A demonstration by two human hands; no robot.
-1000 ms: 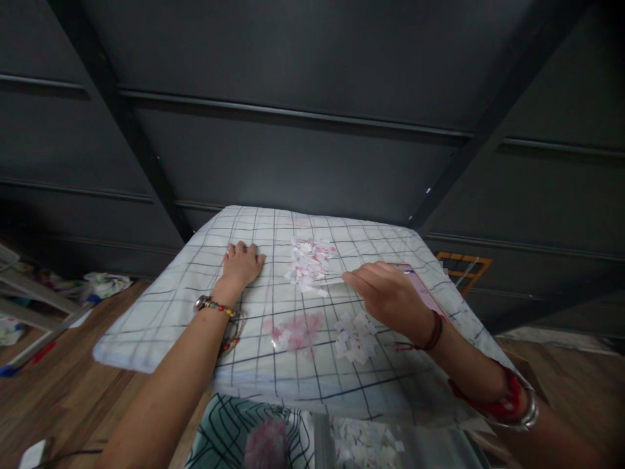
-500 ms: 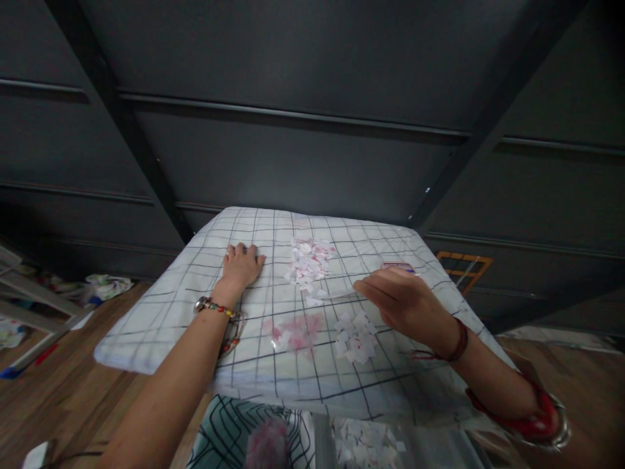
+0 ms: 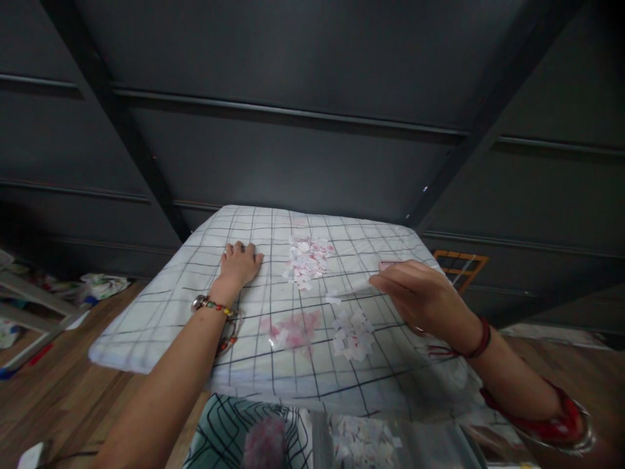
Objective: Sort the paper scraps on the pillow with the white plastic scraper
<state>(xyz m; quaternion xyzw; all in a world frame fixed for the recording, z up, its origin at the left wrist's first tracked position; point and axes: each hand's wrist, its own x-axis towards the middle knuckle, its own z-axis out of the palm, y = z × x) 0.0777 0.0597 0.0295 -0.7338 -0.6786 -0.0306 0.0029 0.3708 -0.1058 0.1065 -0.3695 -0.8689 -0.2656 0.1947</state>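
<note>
My left hand [image 3: 241, 264] lies flat on the checked cloth [image 3: 215, 332], fingers spread, left of a large pile of white and pink paper bits [image 3: 307, 260]. My right hand [image 3: 422, 293] is closed on the end of a thin, whitish strip-like tool [image 3: 359, 286]; its exact kind is unclear. By the tool's far tip lies a small white paper piece [image 3: 333, 298]. Below the tool, a smaller heap of white bits [image 3: 352, 335] rests on the cloth. To its left is a clear plastic bag with pink markings [image 3: 295, 331]. A red-edged flat item [image 3: 388, 265] is partly hidden behind my right hand.
At the near edge, a clear plastic box [image 3: 319, 443] holds many white bits. A fuzzy pink-grey object [image 3: 265, 443] sits beside it on patterned green fabric [image 3: 219, 430]. A dark panelled wall [image 3: 283, 156] rises behind the table. An orange frame [image 3: 461, 267] stands at right.
My right hand has moved right with the tool, and the small white paper by its tip has shifted right, away from the large pile. My left hand stays in place on the cloth.
</note>
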